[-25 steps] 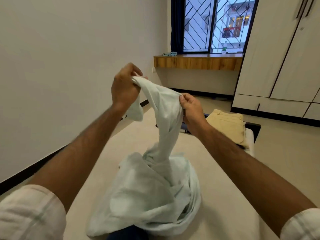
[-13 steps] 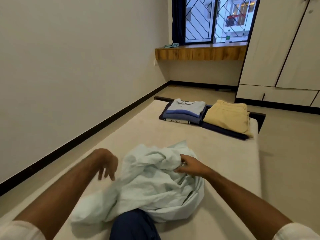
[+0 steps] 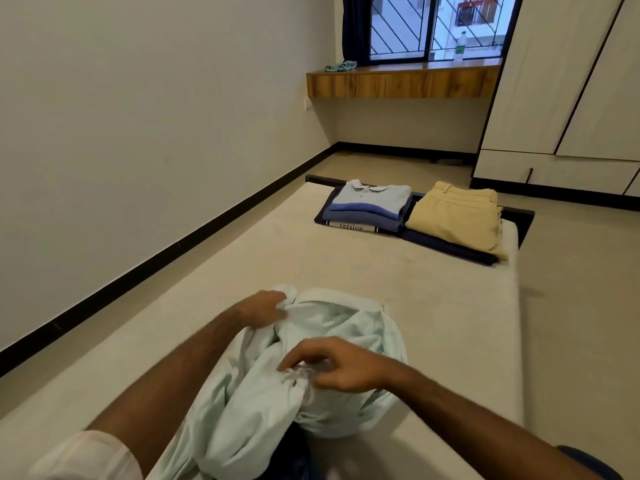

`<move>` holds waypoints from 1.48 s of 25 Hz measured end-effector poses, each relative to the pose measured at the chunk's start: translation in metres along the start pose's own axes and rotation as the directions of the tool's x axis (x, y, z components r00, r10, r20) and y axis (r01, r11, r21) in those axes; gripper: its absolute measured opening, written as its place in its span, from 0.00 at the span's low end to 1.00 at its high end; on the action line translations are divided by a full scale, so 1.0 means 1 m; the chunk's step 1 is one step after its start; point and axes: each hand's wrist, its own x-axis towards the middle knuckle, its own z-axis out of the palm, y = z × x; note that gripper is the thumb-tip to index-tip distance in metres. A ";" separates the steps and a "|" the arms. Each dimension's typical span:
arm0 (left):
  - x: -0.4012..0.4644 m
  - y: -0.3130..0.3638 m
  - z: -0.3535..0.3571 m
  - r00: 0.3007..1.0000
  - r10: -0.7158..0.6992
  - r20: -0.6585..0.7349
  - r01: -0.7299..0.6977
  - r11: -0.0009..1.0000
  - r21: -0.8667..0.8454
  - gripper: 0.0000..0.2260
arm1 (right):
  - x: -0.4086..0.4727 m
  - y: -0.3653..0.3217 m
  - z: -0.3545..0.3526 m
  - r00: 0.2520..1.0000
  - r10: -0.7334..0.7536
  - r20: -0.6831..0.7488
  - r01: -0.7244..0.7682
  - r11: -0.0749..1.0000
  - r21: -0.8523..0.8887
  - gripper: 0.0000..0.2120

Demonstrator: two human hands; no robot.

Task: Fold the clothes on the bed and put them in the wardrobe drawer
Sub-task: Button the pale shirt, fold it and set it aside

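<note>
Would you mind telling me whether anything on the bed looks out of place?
Only the pale green shirt: it lies crumpled in a heap near the person, both hands on it, while the other clothes sit neatly folded at the bed's far end.

My left hand [image 3: 265, 308] has its fingertips buried in the pale green shirt [image 3: 346, 327], so I can't tell what that grip has; my right hand [image 3: 332, 363] is motion-blurred. The shirt's lower part runs off the bottom edge. The wardrobe [image 3: 568, 98] is cut off at right, and the small bottle [image 3: 459, 46] on the sill is too small to read
</note>
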 end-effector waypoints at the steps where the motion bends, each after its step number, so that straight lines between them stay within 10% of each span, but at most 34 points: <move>1: -0.004 -0.002 -0.004 0.992 0.022 -0.121 -0.026 0.999 -0.034 0.14 | -0.001 0.003 -0.008 0.994 0.036 -0.101 -0.029 0.997 0.070 0.20; 5: -0.038 0.022 -0.056 0.862 0.149 -0.484 -0.295 0.925 -0.241 0.07 | 0.017 0.023 -0.054 0.760 0.055 -0.647 -0.155 0.983 -0.098 0.24; 9: -0.064 0.047 -0.104 0.737 0.249 -0.628 -0.495 0.832 -0.251 0.08 | 0.043 0.026 -0.103 0.811 0.400 -0.427 -0.454 0.890 -0.029 0.33; 13: -0.067 0.012 -0.098 0.661 -0.122 -0.740 -0.196 0.924 -0.328 0.08 | 0.046 0.054 -0.098 0.775 0.578 -0.255 -0.606 0.794 -0.044 0.24; 16: -0.072 -0.027 -0.068 0.856 -0.249 -0.453 0.148 0.958 -0.247 0.16 | 0.037 0.076 -0.072 0.746 0.638 -0.191 -0.660 0.746 -0.088 0.22; 19: -0.072 -0.028 -0.055 0.902 -0.163 -0.399 0.145 0.987 -0.075 0.17 | 0.041 0.073 -0.060 0.819 0.536 -0.203 -0.568 0.809 -0.154 0.17; 24: -0.080 0.063 -0.105 0.964 -0.021 -0.265 -0.132 0.828 -0.545 0.25 | 0.067 -0.039 -0.102 0.684 0.326 -0.653 -0.150 0.938 0.312 0.08; 29: -0.091 0.121 -0.186 0.892 0.002 -0.452 -0.367 0.586 -0.722 0.15 | 0.061 -0.129 -0.144 0.851 0.149 -0.503 0.128 0.871 0.474 0.25; 32: -0.106 0.114 -0.221 0.875 0.013 -0.483 -0.355 0.696 -0.624 0.12 | 0.049 -0.156 -0.159 0.922 0.073 -0.381 0.022 0.971 0.240 0.25; 35: -0.132 0.111 -0.234 0.803 0.038 -0.594 -0.425 0.736 -0.527 0.06 | 0.055 -0.173 -0.172 0.766 -0.134 -0.629 -0.081 0.950 -0.301 0.11; 37: -0.154 0.116 -0.242 0.756 0.121 -0.643 -0.518 0.711 -0.476 0.07 | 0.062 -0.182 -0.176 0.761 -0.196 -0.619 -0.043 0.936 -0.350 0.23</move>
